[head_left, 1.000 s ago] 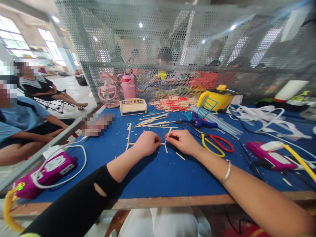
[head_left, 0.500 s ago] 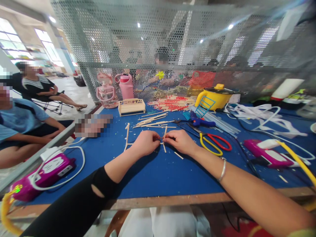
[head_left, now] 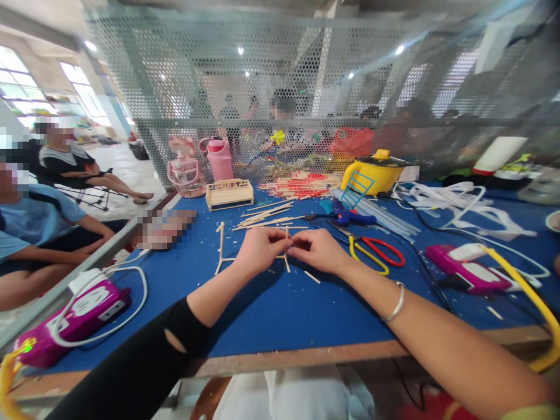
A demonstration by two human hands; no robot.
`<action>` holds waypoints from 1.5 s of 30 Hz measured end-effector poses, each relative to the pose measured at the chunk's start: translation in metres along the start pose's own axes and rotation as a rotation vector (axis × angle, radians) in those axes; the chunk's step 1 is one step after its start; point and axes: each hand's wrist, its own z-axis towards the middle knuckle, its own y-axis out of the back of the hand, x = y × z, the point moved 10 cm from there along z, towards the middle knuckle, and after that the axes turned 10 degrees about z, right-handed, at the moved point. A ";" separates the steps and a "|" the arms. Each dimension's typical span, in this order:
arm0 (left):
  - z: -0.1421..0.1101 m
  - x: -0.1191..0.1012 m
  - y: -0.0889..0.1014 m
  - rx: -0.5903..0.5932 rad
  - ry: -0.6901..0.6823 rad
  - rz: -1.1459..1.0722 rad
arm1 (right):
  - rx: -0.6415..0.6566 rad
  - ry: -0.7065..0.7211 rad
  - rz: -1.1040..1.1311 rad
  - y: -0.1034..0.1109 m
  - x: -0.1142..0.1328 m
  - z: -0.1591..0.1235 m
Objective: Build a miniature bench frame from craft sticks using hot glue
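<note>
A small frame of thin wooden sticks point(head_left: 221, 244) stands on the blue tabletop, its left upright and splayed feet in plain view. My left hand point(head_left: 261, 249) pinches the frame at its right upright, fingertips together. Facing it, my right hand point(head_left: 320, 249) closes its fingertips on the same upright from the right, almost touching the left fingers. Part of the crossbar is hidden behind my left hand. One short loose stick point(head_left: 312, 277) lies just below my right hand. Beyond both hands rests a loose pile of wooden sticks point(head_left: 265, 216).
Behind are a small wooden stick bench point(head_left: 230, 195), red-tipped matchsticks point(head_left: 301, 185), pink bottles point(head_left: 219, 158) and a yellow pot point(head_left: 378, 175). To the right lie a blue glue gun point(head_left: 352, 216) and red-and-yellow-handled pliers point(head_left: 385, 251). Purple power strips point(head_left: 81, 315) flank the work area. People sit at left.
The view has shifted slightly, so the table things sit a little further left. Both hands stay at the frame's right upright, with my fingers slightly repositioned on it.
</note>
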 end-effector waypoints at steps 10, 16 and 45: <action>-0.007 0.011 -0.006 0.052 0.078 0.062 | -0.450 -0.197 -0.128 0.103 -0.054 -0.014; -0.006 0.017 -0.006 0.039 0.103 0.046 | -0.426 -0.643 -0.536 0.148 -0.136 -0.040; -0.006 0.017 -0.005 0.025 0.084 0.067 | 0.020 -0.419 0.319 0.094 -0.063 -0.047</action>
